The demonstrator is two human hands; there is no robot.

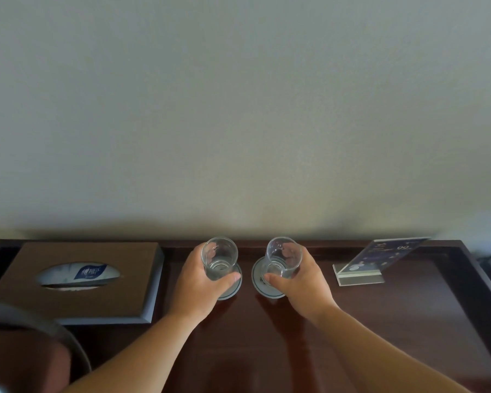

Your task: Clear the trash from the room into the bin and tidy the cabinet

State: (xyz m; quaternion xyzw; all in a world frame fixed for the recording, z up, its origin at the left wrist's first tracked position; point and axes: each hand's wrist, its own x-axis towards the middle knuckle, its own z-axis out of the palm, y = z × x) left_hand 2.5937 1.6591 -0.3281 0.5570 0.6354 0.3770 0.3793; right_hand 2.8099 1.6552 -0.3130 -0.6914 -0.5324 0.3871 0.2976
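Head cam is showing the tidy-the-cabinet part going on, not the trash bit. Left hand is wrapping round the left glass and right hand is gripping the right glass. They're sitting over the left coaster and right coaster on the dark cabinet top, between the tissue box and the slanted acrylic sign. Can't tell if the bases are touching down. I'm guessing the next move is centring both glasses and letting go gently, keeping them from clinking.
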